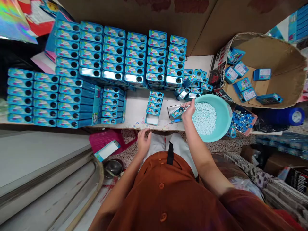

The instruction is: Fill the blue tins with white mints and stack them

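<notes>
My right hand is closed at the left rim of a turquoise plastic bowl. Small white pellets fill much of the bowl, and a few pale ones show at my fingertips. Just below those fingers a small blue box with a round dark hole lies in a shallow tray. My left hand rests at the table's front edge, open, holding nothing. Beyond it stands a short row of blue boxes, with a pale, blank-faced box at the near end.
Tall stacks of blue boxes line the back and left. A loose pile of them lies behind the bowl. To the right are a cardboard carton holding several boxes and a bin of shiny blue pieces. A pink basket sits below the table.
</notes>
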The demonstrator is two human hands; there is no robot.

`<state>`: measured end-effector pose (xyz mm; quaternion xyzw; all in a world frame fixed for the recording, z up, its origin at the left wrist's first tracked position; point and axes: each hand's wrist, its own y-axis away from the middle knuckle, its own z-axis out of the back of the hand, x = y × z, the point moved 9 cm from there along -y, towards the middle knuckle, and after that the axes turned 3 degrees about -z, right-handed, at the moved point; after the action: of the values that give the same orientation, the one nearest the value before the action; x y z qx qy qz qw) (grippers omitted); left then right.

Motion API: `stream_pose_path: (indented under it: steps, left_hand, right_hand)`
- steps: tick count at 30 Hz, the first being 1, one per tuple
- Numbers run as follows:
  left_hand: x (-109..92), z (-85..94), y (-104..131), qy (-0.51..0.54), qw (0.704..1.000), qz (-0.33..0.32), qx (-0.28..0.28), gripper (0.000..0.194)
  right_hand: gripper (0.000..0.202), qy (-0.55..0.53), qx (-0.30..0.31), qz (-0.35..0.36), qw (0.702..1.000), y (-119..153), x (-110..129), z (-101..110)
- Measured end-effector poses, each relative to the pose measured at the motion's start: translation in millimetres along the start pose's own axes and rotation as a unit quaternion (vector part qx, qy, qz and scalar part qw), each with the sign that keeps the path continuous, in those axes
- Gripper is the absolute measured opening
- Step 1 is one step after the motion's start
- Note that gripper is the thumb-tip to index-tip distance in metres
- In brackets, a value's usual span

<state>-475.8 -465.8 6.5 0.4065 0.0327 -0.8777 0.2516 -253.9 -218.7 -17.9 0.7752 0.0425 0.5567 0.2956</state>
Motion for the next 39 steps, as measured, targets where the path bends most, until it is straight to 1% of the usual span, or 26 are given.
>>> stream_pose_path:
  steps: [3,10,15,21,24,27,29,32,36,39]
  left_hand:
    - [3,2.8,-1,0.002,1.0,-0.001,0.002,0.021]
    - [4,7.1,-4,0.003,1.0,-0.005,0.0,0.02]
    - [8,7.1,-5,0.007,1.0,0.004,0.002,0.02]
    - [11,7.1,-5,0.007,1.0,0.003,0.0,0.021]
    - [10,7.1,-5,0.001,1.0,-0.003,0.003,0.021]
    - [0,4.1,-8,-0.008,0.999,-0.029,0.02,0.02]
    - [-12,-2.3,-13,-0.015,0.997,-0.063,0.039,0.02]
    - [-35,-20.7,-29,-0.017,0.99,-0.117,0.077,0.02]
    - [-68,-53.3,-64,-0.022,0.978,-0.17,0.116,0.025]
    - [-91,-80.6,-96,-0.066,0.966,-0.201,0.146,0.029]
  right_hand:
    - [0.058,-0.02,-0.002,0.002,1.0,1,0,0]
    - [0.059,-0.027,0.016,0.016,0.999,3,2,-1]
    - [0.059,-0.012,-0.008,0.006,1.0,2,0,3]
    - [0.058,-0.015,-0.028,-0.024,0.999,0,-2,9]
    - [0.056,-0.03,-0.034,-0.038,0.998,-1,-1,12]
    - [0.052,-0.057,-0.044,-0.052,0.996,-1,0,19]
    - [0.05,-0.071,-0.051,-0.052,0.995,-2,3,25]
    - [0.051,-0.073,-0.061,-0.043,0.995,-3,12,41]
    - [0.052,-0.06,-0.082,-0.026,0.994,-2,24,75]
    - [0.052,-0.058,-0.104,-0.019,0.993,1,31,105]
